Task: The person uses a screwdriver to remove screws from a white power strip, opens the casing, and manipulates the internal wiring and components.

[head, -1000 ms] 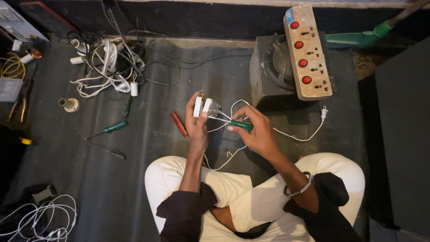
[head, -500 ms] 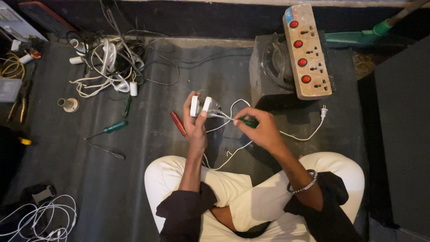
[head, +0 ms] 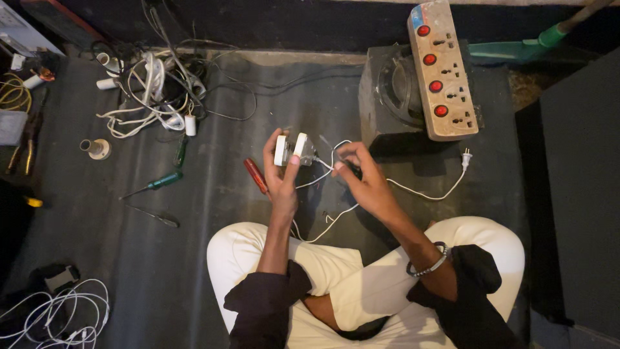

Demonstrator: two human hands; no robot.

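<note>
The left hand [head: 279,173] is curled around two small white adapters [head: 292,148], thumb pressed on their lower edge, holding them upright just above the crossed legs [head: 349,284]. The right hand [head: 363,181], just right of the adapters, pinches a dark tool [head: 352,169] whose thin tip points at them; what kind of tool it is cannot be told. A white cord [head: 413,192] runs from the adapters rightward to a plug [head: 465,157]. A red screwdriver [head: 256,175] lies just left of the adapters, a green screwdriver [head: 155,184] farther left, a power strip [head: 443,71] up and right of them
</note>
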